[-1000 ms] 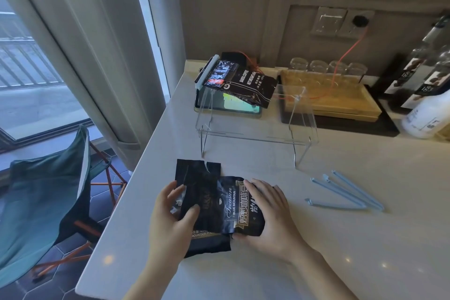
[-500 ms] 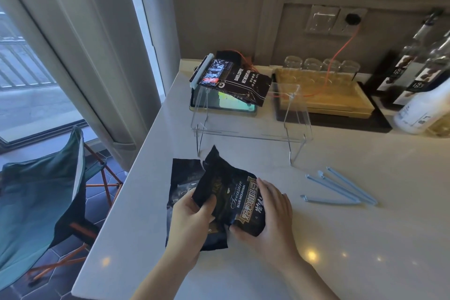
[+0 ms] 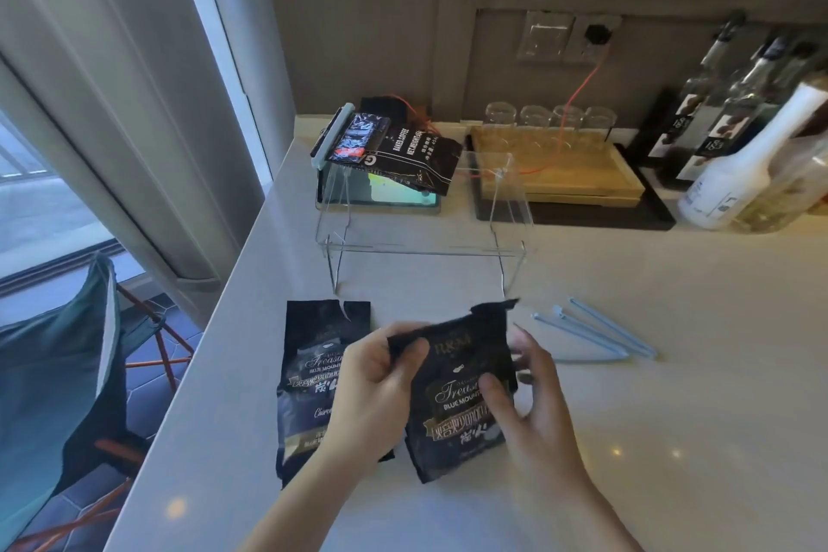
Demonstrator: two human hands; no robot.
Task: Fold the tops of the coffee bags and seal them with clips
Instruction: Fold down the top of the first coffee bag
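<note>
Bag [image 3: 457,390] now lifted off 2nd bag [image 3: 313,376], both hands [image 3: 381,376] [image 3: 528,394] holding it. No fold yet; clips [image 3: 596,336] unused.

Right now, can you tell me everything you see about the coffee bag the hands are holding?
The held coffee bag is a dark, shiny pouch with gold lettering and the words "Blue Mountain" on its front. Its torn top edge is open, crumpled, and not yet folded or clipped. It faces the camera, leaning a little, its bottom near the pale counter. The left hand pinches its upper left corner; the right hand grips its right side, thumb across the label. A matching bag lies flat beside it.
</note>
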